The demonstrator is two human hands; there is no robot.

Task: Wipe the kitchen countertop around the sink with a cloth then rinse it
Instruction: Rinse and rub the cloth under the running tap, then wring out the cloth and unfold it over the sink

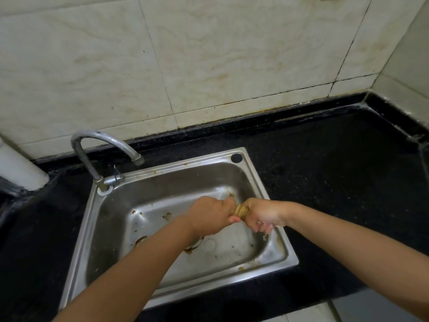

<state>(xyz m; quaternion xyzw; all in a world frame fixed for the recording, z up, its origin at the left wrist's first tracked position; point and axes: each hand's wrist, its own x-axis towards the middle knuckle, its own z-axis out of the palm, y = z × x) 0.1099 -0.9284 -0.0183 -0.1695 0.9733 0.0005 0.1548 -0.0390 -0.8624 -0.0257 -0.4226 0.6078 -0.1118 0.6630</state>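
Most of the job looked finished, judging by the wringing. Beyond my fingers the dark countertop [325,173] lay around the sink [287,254], whose basin sat below them; no water ran from the tap [137,159]. Both fists, left hand [210,216] and right hand [262,213], curled tight on the twisted cloth [240,209] between them.

Behind the counter we see a wall [209,54] of pale, marbled tiles with dark, stained grout lines, turning a corner at the far right. At the far left we see a white pipe [18,166] standing against the wall. Brown specks lie scattered inside the steel basin.
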